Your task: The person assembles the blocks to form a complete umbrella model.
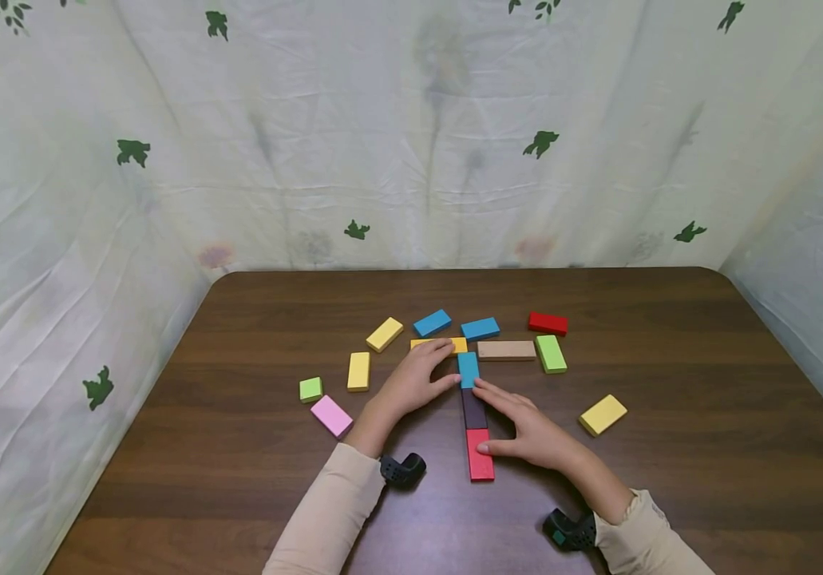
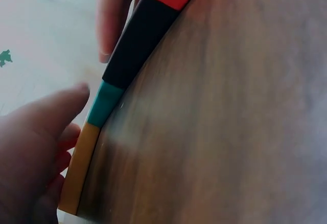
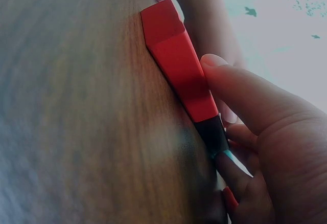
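Observation:
A column of blocks runs toward the person in the head view: a blue block (image 1: 468, 367), a dark block (image 1: 473, 411) and a pinkish-red block (image 1: 481, 467). My left hand (image 1: 411, 383) lays its fingers over an orange block (image 1: 460, 345) at the column's top left, its thumb at the blue block's side. On the other side, my right hand (image 1: 533, 433) has its thumb on the red block, also seen large in the right wrist view as the red block (image 3: 179, 65). Its extended fingers reach the lower right corner of the blue block.
Around the column lie a tan block (image 1: 507, 351), a light green block (image 1: 551, 354), a red block (image 1: 548, 323), two blue blocks (image 1: 480, 329), several yellow blocks (image 1: 603, 415), a pink block (image 1: 332, 416) and a small green block (image 1: 310, 390). The brown table (image 1: 706, 383) meets a white curtain behind.

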A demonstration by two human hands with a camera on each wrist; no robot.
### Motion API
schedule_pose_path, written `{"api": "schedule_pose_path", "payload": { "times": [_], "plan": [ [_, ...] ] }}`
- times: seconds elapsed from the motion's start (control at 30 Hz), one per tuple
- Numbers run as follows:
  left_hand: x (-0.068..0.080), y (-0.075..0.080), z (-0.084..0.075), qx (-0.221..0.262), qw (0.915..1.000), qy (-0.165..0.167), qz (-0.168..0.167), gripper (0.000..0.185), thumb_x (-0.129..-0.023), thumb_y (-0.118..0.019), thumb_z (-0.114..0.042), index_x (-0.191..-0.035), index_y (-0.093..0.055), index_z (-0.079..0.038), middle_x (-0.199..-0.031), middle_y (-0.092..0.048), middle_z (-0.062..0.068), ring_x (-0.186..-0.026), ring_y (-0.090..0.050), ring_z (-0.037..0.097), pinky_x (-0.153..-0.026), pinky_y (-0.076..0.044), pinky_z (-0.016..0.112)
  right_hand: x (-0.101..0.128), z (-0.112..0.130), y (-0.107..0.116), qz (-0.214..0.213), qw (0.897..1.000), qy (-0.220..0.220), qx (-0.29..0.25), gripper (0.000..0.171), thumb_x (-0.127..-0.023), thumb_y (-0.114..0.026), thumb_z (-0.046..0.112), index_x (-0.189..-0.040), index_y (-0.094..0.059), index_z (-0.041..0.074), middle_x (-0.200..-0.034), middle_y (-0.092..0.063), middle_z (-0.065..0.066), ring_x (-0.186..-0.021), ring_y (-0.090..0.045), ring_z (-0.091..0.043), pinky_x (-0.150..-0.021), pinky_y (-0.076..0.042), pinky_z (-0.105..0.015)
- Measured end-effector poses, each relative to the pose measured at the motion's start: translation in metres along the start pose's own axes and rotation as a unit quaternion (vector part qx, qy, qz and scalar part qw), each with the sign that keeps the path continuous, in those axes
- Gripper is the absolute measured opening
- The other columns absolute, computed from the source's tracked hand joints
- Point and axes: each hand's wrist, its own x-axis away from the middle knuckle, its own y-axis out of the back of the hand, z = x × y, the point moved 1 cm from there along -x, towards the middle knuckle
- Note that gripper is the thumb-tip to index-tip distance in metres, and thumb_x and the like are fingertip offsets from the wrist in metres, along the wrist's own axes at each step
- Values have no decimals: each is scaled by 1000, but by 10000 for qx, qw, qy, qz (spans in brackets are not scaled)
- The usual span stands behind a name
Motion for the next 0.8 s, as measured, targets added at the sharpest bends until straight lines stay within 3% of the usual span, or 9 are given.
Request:
{"api": "schedule_pose_path", "payload": {
  "times": [0.33, 0.8],
  "plan": [
    [2, -4, 0, -47, 9998, 106, 166, 87, -62, -42, -70, -126, -35, -12, -128, -30, -1, -117, -24, 15, -92, -25, 33, 0, 1, 0, -21, 10000, -12, -11, 72, -69, -57, 49, -130, -27, 24, -134, -20, 8, -119, -21, -14, -89, -18, -48],
    [2, -7, 0, -139, 9998, 87, 96, 89, -61, -40, -72, -126, -33, -11, -128, -29, -1, -118, -22, 14, -93, -23, 34, 0, 2, 1, -65, 9999, -68, -133, 71, -69, -59, 47, -129, -29, 23, -134, -20, 6, -119, -20, -15, -89, -18, -49]
  ]
}}
